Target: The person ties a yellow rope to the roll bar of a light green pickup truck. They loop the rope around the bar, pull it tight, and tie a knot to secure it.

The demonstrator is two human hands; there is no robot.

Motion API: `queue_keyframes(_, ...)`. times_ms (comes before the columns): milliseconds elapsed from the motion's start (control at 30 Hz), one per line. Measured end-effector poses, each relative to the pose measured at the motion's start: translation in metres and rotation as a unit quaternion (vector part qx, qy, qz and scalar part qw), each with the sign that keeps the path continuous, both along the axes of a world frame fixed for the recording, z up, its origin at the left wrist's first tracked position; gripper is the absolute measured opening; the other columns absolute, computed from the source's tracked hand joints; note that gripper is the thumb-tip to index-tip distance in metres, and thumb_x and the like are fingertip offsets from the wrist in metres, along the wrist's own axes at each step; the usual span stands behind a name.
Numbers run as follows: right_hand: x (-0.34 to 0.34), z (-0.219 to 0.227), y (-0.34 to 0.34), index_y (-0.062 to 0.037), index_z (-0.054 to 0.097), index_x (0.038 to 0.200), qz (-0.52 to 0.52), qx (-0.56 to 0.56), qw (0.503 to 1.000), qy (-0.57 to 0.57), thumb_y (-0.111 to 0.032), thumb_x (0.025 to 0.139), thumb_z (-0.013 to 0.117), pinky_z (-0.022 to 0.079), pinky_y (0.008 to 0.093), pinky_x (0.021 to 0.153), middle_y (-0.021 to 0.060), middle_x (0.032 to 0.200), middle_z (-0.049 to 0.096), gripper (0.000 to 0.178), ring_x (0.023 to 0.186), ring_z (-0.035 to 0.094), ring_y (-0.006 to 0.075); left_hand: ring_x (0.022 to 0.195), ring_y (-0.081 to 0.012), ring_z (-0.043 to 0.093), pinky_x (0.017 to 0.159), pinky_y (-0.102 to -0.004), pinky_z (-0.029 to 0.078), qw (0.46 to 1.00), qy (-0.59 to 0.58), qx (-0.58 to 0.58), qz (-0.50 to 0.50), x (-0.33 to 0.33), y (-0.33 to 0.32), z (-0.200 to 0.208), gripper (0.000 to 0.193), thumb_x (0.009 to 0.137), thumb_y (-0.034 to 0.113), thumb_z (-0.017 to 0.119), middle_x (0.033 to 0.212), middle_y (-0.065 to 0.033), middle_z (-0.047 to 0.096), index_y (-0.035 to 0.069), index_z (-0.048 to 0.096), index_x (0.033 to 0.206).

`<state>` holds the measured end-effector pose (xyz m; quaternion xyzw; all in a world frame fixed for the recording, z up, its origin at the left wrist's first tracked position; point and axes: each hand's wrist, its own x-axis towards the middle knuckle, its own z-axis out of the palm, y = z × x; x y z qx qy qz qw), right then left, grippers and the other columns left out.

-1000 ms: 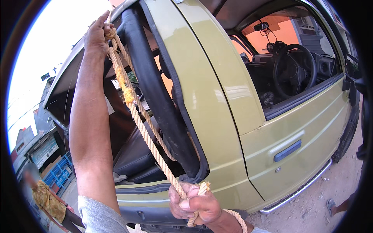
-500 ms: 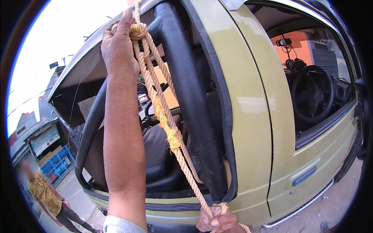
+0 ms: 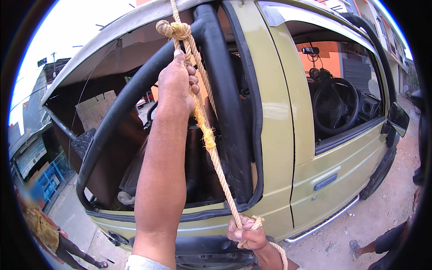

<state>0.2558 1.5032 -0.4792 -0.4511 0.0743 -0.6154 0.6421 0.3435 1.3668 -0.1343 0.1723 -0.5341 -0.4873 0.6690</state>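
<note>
A thick tan rope (image 3: 219,173) hangs from the roof edge of a pale green open-backed vehicle (image 3: 275,117). A bulky knot with a loop (image 3: 175,30) sits high on it, and frayed yellow strands (image 3: 208,136) cover its middle. My left hand (image 3: 177,85) is closed around the rope strands just below the knot, thumb pointing up. Lower down, beside the vehicle's rear side, my right hand (image 3: 247,231) grips the same rope. A short rope end stands out above that fist, and a tail curves down past my right wrist.
Behind the rope are black roll bars (image 3: 222,112) and the dark cabin. To the right is a door (image 3: 333,180) with an open window and a side mirror (image 3: 398,119). One person (image 3: 42,225) stands at the left; another person's leg (image 3: 373,247) shows at lower right.
My left hand has gone from the knot down onto the strands beneath it. My right hand keeps its grip low on the rope. The view has shifted, showing more of the right side.
</note>
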Motion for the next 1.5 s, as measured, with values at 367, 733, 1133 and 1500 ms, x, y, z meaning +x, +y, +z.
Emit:
queue_keyframes(367, 0.017, -0.064, 0.055, -0.0096, 0.045, 0.144, -0.174, -0.433, 0.680, 0.565, -0.026, 0.092, 0.058, 0.028, 0.0456, 0.119, 0.0147, 0.150, 0.043, 0.057, 0.141, 0.037, 0.0334, 0.046, -0.0022, 0.029, 0.041, -0.0201, 0.025, 0.989, 0.006, -0.130, 0.073, -0.005, -0.019, -0.011, 0.033, 0.104, 0.035, 0.048, 0.059, 0.0089, 0.035, 0.012, 0.051, 0.080)
queue_keyframes(733, -0.099, 0.005, 0.124, -0.0001, 0.047, 0.141, -0.335, -0.157, 0.828, 0.422, -0.039, 0.091, 0.066, 0.035, 0.0448, 0.112, 0.0243, 0.144, 0.046, 0.067, 0.133, 0.046, 0.0397, 0.045, -0.0021, 0.030, 0.042, -0.0199, 0.024, 0.992, 0.009, -0.124, 0.017, 0.004, -0.028, -0.011, 0.031, 0.102, 0.034, 0.050, 0.058, 0.0081, 0.038, 0.012, 0.051, 0.080)
queue_keyframes(1133, -0.108, -0.006, 0.088, 0.0050, 0.069, 0.107, -0.325, 0.138, 0.870, 0.344, -0.030, 0.100, 0.056, 0.055, 0.0296, 0.073, 0.0130, 0.085, 0.072, 0.038, 0.078, 0.069, 0.0186, 0.057, -0.0069, 0.041, 0.054, -0.0253, 0.035, 0.997, -0.013, -0.062, -0.053, 0.015, -0.021, -0.004, 0.036, 0.103, 0.034, 0.049, 0.066, 0.0039, 0.044, 0.008, 0.053, 0.079)
queue_keyframes(1500, 0.031, 0.152, -0.031, -0.0035, 0.019, 0.154, -0.412, -0.155, 0.883, -0.162, -0.040, 0.106, 0.043, 0.058, 0.0299, 0.062, 0.0163, 0.112, 0.064, 0.065, 0.076, 0.068, 0.0197, 0.045, -0.0038, 0.033, 0.041, -0.0221, 0.024, 0.996, -0.072, -0.055, -0.005, 0.024, -0.019, 0.002, 0.034, 0.101, 0.038, 0.053, 0.059, 0.0078, 0.040, 0.014, 0.051, 0.077)
